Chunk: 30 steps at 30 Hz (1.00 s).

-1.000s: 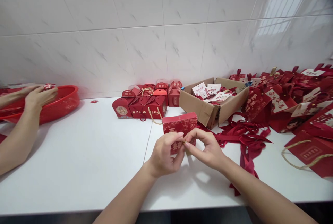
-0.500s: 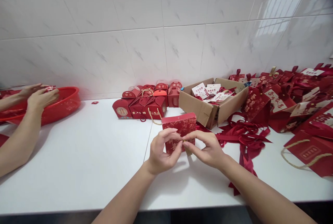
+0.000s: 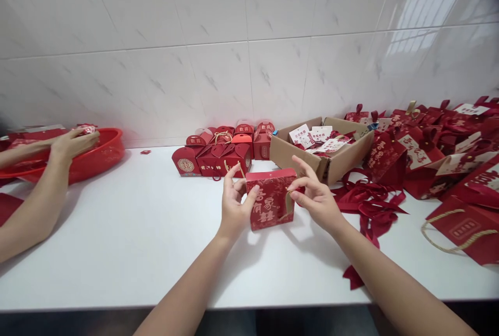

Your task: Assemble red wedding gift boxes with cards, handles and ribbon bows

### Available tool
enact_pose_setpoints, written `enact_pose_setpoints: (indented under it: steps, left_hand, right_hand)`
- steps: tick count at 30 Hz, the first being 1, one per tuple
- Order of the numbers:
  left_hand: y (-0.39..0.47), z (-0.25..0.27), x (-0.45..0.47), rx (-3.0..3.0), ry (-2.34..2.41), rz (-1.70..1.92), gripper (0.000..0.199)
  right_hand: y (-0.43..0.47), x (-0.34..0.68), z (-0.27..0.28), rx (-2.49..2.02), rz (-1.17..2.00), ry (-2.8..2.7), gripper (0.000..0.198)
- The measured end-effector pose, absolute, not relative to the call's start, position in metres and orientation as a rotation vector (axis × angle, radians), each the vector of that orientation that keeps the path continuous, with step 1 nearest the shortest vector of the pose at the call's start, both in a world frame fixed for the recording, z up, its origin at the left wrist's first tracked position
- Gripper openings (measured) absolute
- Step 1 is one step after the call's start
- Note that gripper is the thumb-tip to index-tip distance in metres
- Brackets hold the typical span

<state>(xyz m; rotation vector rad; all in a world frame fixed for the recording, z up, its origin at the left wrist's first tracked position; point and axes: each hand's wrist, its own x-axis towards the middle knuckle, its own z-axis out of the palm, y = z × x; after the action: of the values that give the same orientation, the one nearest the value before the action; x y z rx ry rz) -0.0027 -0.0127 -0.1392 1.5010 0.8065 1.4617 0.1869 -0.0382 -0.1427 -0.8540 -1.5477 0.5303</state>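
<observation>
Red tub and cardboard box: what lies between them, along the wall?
In the head view, a cluster of small red boxes stands between them, close to the cardboard box; a red scrap lies nearer the tub.

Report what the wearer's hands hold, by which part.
Left hand: the red box, by its left edge. Right hand: the gold ribbon, pinched near its upper end.

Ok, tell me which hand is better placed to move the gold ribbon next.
Probably the right hand: its thumb and index fingertip seem to pinch the upper end of the gold ribbon, while the left hand holds the red box by its left side.
</observation>
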Motion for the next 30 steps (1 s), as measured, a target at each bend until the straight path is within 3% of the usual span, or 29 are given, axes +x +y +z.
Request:
enact_pose_setpoints:
  steps: [6, 11, 13, 19, 30]
  left_hand:
    - [-0.014, -0.140, -0.003, 1.584, 0.786, 1.511, 0.063]
    - [-0.012, -0.143, -0.004, 1.720, 0.930, 1.529, 0.022]
    - [-0.011, -0.143, -0.005, 1.727, 0.920, 1.516, 0.015]
    - [-0.012, -0.143, -0.007, 1.732, 0.879, 1.471, 0.012]
    - [-0.021, -0.146, -0.005, 1.733, 0.592, 1.325, 0.007]
  right_hand:
    - [-0.035, 0.182, -0.144, -0.833, 0.731, -1.575, 0.013]
    - [-0.036, 0.176, -0.150, -0.876, 0.753, -1.545, 0.012]
    - [-0.036, 0.173, -0.153, -0.864, 0.748, -1.534, 0.010]
    - [-0.038, 0.166, -0.156, -0.836, 0.652, -1.454, 0.003]
    - [-0.042, 0.168, -0.154, -0.810, 0.454, -1.464, 0.013]
